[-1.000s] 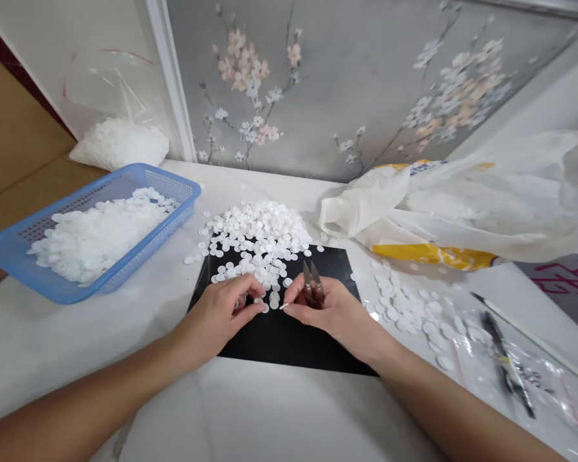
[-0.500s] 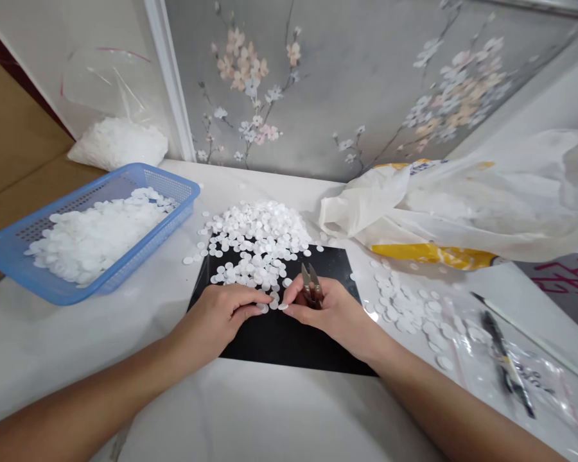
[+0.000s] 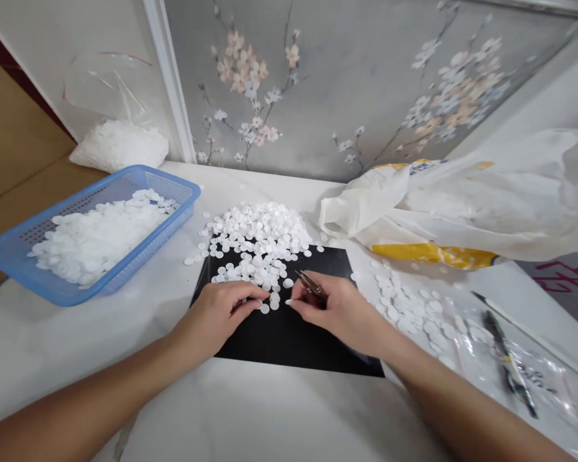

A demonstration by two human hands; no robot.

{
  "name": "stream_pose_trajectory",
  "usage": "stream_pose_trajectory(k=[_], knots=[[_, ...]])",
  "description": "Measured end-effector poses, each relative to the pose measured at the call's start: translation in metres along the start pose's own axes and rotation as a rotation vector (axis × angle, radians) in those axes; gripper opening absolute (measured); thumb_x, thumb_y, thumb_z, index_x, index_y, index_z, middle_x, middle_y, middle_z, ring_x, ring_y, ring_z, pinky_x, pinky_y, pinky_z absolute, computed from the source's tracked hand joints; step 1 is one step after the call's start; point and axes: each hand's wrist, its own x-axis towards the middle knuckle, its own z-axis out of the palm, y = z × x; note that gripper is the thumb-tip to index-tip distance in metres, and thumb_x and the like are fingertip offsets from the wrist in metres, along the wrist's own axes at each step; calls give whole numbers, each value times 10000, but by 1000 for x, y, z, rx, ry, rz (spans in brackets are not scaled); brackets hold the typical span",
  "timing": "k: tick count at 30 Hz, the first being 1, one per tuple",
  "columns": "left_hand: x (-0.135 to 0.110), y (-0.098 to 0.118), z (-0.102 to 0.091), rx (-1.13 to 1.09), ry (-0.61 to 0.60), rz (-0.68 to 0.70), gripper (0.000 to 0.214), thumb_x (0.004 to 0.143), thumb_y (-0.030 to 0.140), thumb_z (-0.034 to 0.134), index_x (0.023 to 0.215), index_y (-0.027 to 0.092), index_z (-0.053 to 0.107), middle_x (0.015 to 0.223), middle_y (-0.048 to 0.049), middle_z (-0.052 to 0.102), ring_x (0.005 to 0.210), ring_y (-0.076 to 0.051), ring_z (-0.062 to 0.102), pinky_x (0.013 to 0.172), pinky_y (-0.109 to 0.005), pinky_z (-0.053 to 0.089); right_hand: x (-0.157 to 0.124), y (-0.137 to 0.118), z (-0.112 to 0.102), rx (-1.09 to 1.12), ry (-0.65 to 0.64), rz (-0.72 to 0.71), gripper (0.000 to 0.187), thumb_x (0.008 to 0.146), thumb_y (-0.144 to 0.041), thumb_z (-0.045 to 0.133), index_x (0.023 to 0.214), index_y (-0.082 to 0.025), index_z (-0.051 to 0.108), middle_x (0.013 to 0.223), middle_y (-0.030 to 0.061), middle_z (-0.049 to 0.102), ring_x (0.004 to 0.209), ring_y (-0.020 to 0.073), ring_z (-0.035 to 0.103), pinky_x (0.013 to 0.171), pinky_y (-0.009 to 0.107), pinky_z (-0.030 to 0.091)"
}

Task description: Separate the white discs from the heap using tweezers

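My left hand (image 3: 221, 311) is curled over the black mat (image 3: 274, 350), thumb and index fingertips close together at a few small white discs (image 3: 274, 300). Whether a disc is pinched between them I cannot make out. My right hand (image 3: 337, 308), closed around a pair of thread snips (image 3: 313, 287), is a short gap to the right, blades pointing up and left. Its thumb and index tips nearly meet, with a small white spot at the thumb tip. Behind both hands, a heap of white discs (image 3: 262, 224) spreads over the mat's back edge.
At the left stands a blue basket (image 3: 52, 292) holding white discs, with a clear bag of white pieces (image 3: 120, 144) behind it. A white and yellow plastic bag (image 3: 462, 212) lies at the right back. Nearer are scattered discs (image 3: 409, 305), a black pen (image 3: 508, 362) and a thin white tool (image 3: 534, 337).
My right hand has moved slightly right, away from the left one, and the snips have tipped over to the left. My left hand has barely moved.
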Motion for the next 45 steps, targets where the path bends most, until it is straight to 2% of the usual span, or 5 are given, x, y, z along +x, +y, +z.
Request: stream_pose_trajectory(k=[10,14,23,37,45], knots=[[0,3,-2,-37,19,-104,186,864,330,540,885,245,704,908,25,733,737,-142,643,669,-233,471,-15,33,-98,-765,-98,242,287,742,-203,596,501,-218,442,528,39,566,446,153,450,463,290,264],[2,3,-4,-245,90,-204,178,844,335,561,905,213,675,828,2,693,653,-116,581,602,-220,448,-10,15,-70,-617,116,83,321,868,-393,498,593,-226,496,547,38,574,486,180,493,477,302,296],[8,-1,-9,-604,93,-354,246,846,353,555,955,148,639,682,-28,654,618,-136,617,509,-220,425,9,6,21,-59,4,-230,187,869,-233,558,976,-262,709,877,39,585,696,156,576,647,293,466],[7,-1,-6,-720,64,-388,265,851,381,560,962,146,613,804,-55,667,759,-181,680,668,-292,529,8,7,11,-105,1,-144,150,833,-256,594,692,-210,579,711,-13,566,598,128,487,559,262,355],[4,1,-13,-615,-3,-381,151,812,258,525,916,211,625,636,53,511,462,-54,424,448,-185,302,7,5,9,154,-22,50,142,794,-251,546,684,-211,465,686,-34,595,521,99,434,511,246,342]])
